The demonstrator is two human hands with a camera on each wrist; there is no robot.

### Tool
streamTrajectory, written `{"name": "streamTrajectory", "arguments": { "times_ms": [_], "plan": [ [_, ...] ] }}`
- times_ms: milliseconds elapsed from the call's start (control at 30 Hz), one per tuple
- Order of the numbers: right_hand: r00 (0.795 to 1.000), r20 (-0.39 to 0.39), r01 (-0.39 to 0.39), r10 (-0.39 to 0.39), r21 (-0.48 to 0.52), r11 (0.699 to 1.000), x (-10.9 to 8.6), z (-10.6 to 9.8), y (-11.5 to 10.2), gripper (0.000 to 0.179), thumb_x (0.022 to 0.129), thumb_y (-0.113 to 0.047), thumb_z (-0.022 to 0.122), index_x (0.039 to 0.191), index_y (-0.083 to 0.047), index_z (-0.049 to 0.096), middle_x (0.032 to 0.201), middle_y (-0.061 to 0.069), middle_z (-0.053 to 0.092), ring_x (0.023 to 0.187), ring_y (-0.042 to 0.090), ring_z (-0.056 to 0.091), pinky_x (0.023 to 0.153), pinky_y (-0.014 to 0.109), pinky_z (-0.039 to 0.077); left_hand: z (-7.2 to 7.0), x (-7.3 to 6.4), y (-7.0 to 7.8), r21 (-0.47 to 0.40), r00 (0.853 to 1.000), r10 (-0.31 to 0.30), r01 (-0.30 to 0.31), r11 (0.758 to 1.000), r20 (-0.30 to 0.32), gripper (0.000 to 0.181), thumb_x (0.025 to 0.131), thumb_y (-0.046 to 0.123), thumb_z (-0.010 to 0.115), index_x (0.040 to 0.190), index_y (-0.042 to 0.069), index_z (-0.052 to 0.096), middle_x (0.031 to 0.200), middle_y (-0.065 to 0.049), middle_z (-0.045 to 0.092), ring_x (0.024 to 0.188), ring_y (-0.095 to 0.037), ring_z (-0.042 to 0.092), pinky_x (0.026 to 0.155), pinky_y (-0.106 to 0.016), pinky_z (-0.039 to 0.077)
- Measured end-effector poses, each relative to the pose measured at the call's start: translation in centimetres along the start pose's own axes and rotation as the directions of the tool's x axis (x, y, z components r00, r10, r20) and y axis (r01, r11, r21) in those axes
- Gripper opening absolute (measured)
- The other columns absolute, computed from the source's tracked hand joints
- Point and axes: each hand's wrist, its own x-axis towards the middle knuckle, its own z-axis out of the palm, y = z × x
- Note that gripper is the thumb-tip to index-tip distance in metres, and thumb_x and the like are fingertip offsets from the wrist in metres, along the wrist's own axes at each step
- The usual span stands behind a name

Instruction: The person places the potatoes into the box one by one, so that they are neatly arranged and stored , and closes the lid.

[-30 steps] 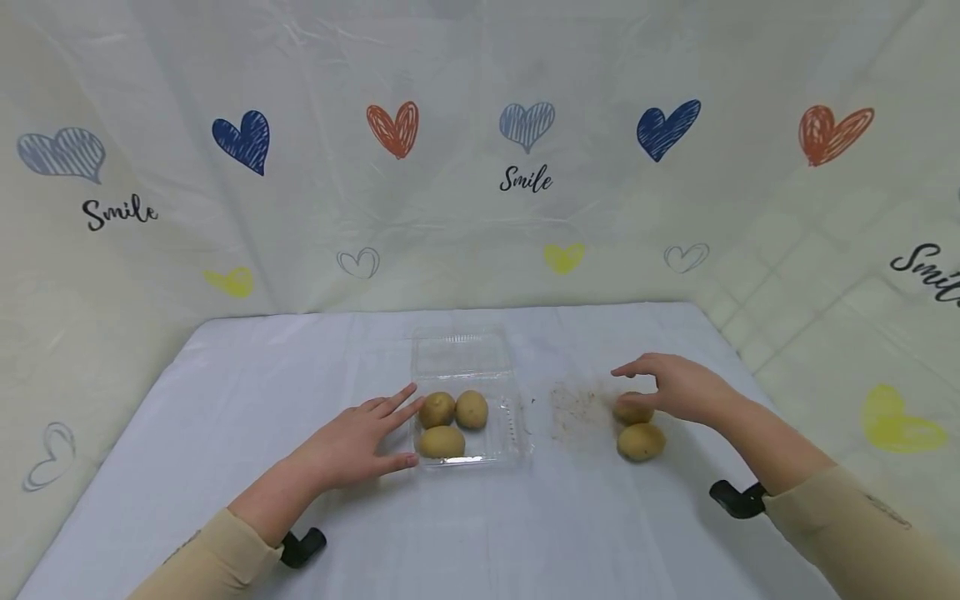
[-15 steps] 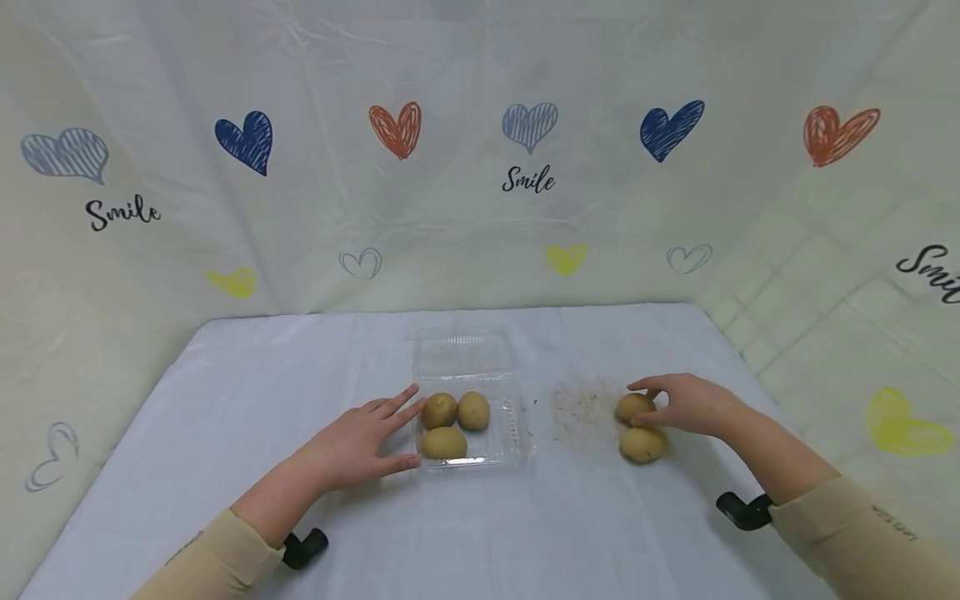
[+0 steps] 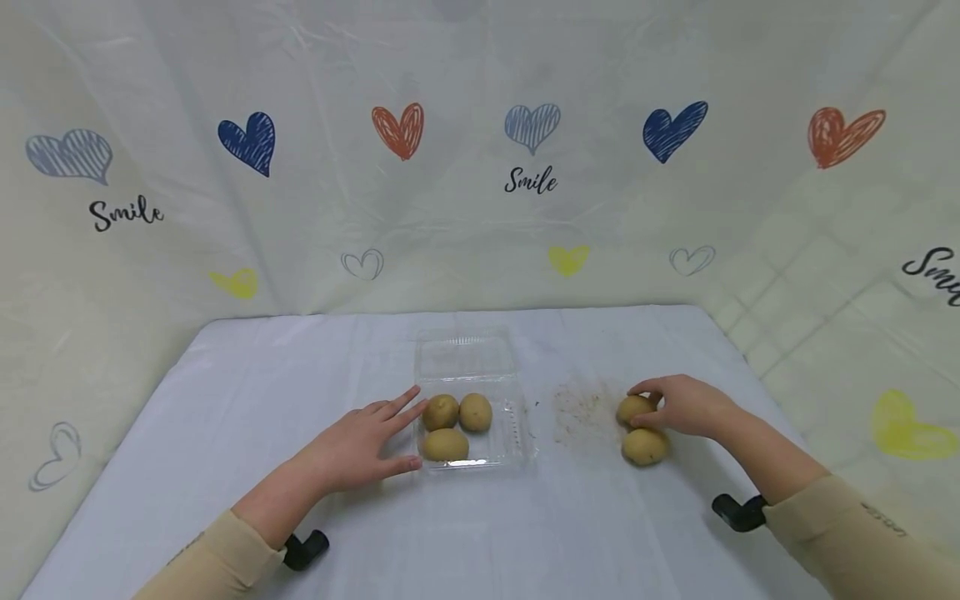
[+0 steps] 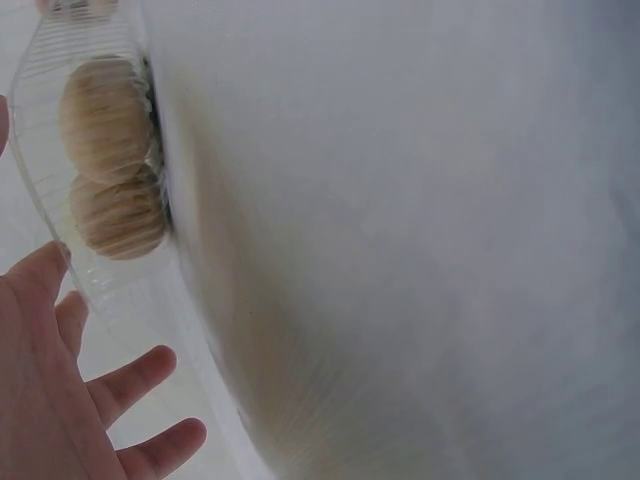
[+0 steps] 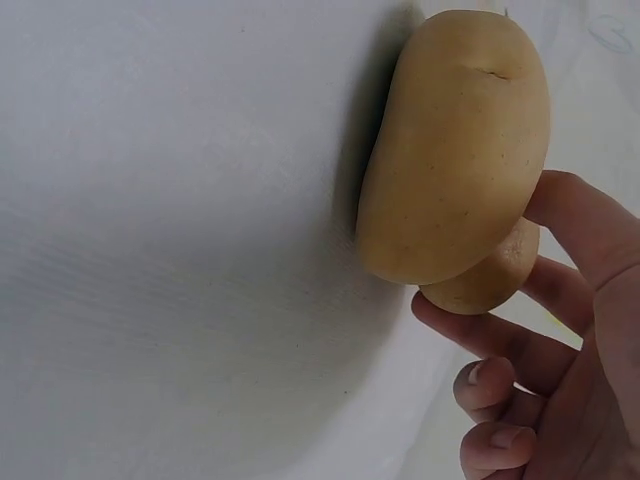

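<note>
A clear plastic clamshell container (image 3: 501, 450) lies with its lid folded back, and three potatoes (image 3: 446, 445) sit in its base. My left hand (image 3: 352, 450) is spread beside it, fingertips right at its left rim; the left wrist view shows the fingers (image 4: 135, 385) straight and apart. On the right, two potatoes lie one behind the other on the cloth. My right hand (image 3: 690, 406) pinches the back potato (image 5: 485, 280) between thumb and fingers. The front potato (image 5: 460, 150) lies close against it and partly hides it in the right wrist view.
A white cloth (image 3: 480, 533) covers the table. Brown dirt crumbs (image 3: 585, 412) are scattered between the container and the loose potatoes. Behind the table hangs a pale sheet (image 3: 450, 208) printed with hearts and "Smile". A black wrist mount (image 3: 738, 512) shows under the right forearm.
My right hand has come down and slightly right onto the back potato, its fingers closing round it. The left hand stays at the container's rim.
</note>
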Motion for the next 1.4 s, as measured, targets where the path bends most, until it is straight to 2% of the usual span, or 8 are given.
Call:
{"name": "streamTrajectory", "arguments": {
  "times_ms": [367, 567, 700, 1067, 1400],
  "plan": [
    [0.999, -0.045, 0.020, -0.022, -0.024, 0.999, 0.5, -1.1, -1.0, 0.055, 0.083, -0.044, 0.077, 0.127, -0.013, 0.067, 0.106, 0.002, 0.068, 0.091, 0.021, 0.058, 0.075, 0.040, 0.049, 0.1, 0.2, -0.1, 0.017, 1.000, 0.003, -0.003, 1.000, 0.002, 0.084, 0.091, 0.069, 0.053, 0.159, 0.033, 0.020, 0.166, 0.008, 0.011, 0.142, -0.027, 0.036, 0.108, -0.056, 0.036],
    [0.998, -0.056, 0.022, -0.023, -0.017, 1.000, 0.7, -1.7, -1.8, 0.056, 0.084, -0.044, 0.077, 0.130, -0.014, 0.066, 0.107, 0.002, 0.068, 0.099, 0.025, 0.059, 0.080, 0.044, 0.050, 0.1, 0.3, -0.2, 0.023, 1.000, 0.001, -0.002, 1.000, 0.004, 0.084, 0.091, 0.069, 0.053, 0.159, 0.033, 0.020, 0.166, 0.008, 0.011, 0.142, -0.027, 0.036, 0.107, -0.056, 0.037],
    [0.997, -0.066, 0.048, -0.051, -0.039, 0.998, 1.0, -1.8, -2.8, 0.054, 0.085, -0.045, 0.076, 0.130, -0.016, 0.066, 0.112, 0.003, 0.068, 0.108, 0.031, 0.060, 0.085, 0.050, 0.049, 0.0, 0.3, -0.2, 0.025, 1.000, 0.001, -0.001, 1.000, 0.007, 0.084, 0.091, 0.069, 0.053, 0.159, 0.034, 0.019, 0.166, 0.008, 0.010, 0.142, -0.027, 0.036, 0.107, -0.056, 0.037],
    [0.985, -0.084, 0.145, -0.149, -0.046, 0.988, 2.3, -1.8, -7.5, 0.048, 0.085, -0.041, 0.076, 0.128, -0.023, 0.068, 0.119, -0.001, 0.069, 0.116, 0.029, 0.060, 0.093, 0.049, 0.048, 0.0, 0.3, -0.2, 0.013, 1.000, -0.009, 0.009, 1.000, 0.017, 0.084, 0.091, 0.068, 0.053, 0.159, 0.034, 0.019, 0.166, 0.008, 0.010, 0.143, -0.027, 0.035, 0.109, -0.055, 0.036],
    [0.961, -0.050, 0.271, -0.273, -0.045, 0.962, 3.6, -1.0, -12.1, 0.045, 0.085, -0.037, 0.077, 0.128, -0.026, 0.068, 0.123, -0.008, 0.067, 0.119, 0.023, 0.059, 0.100, 0.045, 0.047, 0.2, 0.2, -0.2, 0.006, 1.000, -0.007, 0.007, 1.000, 0.011, 0.085, 0.090, 0.069, 0.054, 0.159, 0.035, 0.019, 0.166, 0.009, 0.010, 0.142, -0.026, 0.035, 0.109, -0.054, 0.036]
  ]
}}
